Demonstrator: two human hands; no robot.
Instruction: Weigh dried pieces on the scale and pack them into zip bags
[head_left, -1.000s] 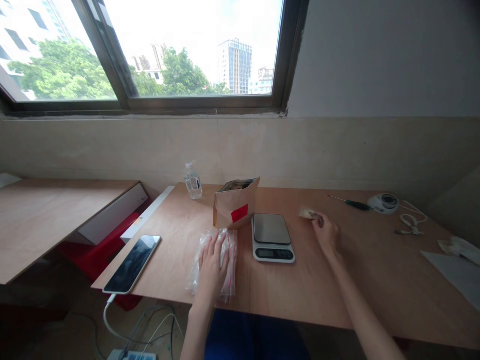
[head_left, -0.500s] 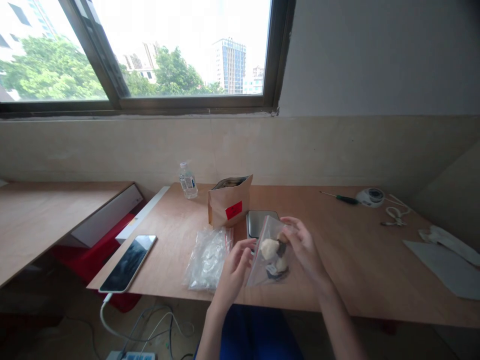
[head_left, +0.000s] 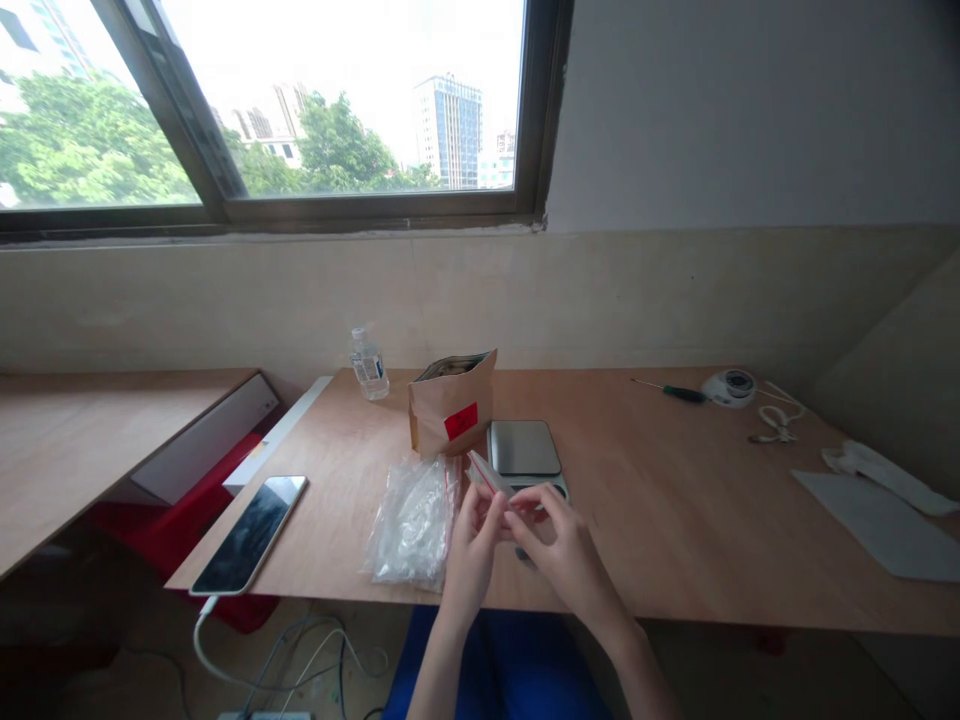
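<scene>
A clear zip bag (head_left: 489, 474) with a red seal line is pinched between both hands above the table's front part. My left hand (head_left: 474, 535) grips the bag's left side, thumb and fingers closed on it. My right hand (head_left: 559, 535) has its fingers closed on the right part of the bag. The hands mostly hide the bag's contents. Just behind them lies a flat scale (head_left: 525, 447) with a metal plate. To the left is a pile of clear zip bags (head_left: 415, 525), and behind it stands an open brown paper pouch (head_left: 450, 415) with a red label.
A phone (head_left: 251, 535) on a charging cable lies at the table's left edge, and a water bottle (head_left: 369, 365) stands at the back. Rightward are a screwdriver (head_left: 684, 394), a dome camera (head_left: 727, 388), a coiled cable (head_left: 777, 425) and a grey sheet (head_left: 877, 520).
My right hand has come down and left towards my left hand. The bag, earlier held up facing me with pale pieces showing, is now tilted, its seal edge between the fingers.
</scene>
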